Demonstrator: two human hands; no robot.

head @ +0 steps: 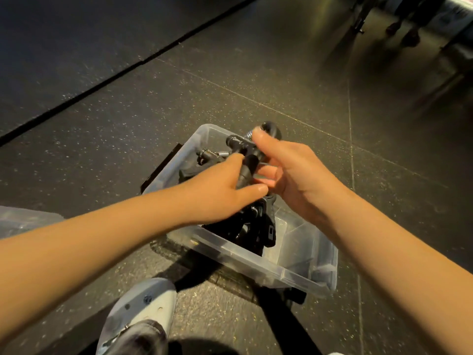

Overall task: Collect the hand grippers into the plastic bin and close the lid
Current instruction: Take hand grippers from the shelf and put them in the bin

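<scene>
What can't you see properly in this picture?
Head view only.
How many grippers are in the plastic bin: the left hand and right hand cover the pile.
The clear thing at the left: cut off by the edge.
The legs top right: dark, blurred.

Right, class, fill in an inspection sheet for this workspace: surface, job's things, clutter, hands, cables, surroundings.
Surface: dark speckled floor, seams crossing it.
Job's things: clear plastic bin open on the floor, no lid on it; black hand grippers piled inside; one held gripper above it.
Clutter: pale shoe beside the bin; translucent object at left edge, unclear.
Hands: left hand and right hand both grip the held gripper.
Cables: nothing seen.
Surroundings: people's feet far off, top right.
</scene>
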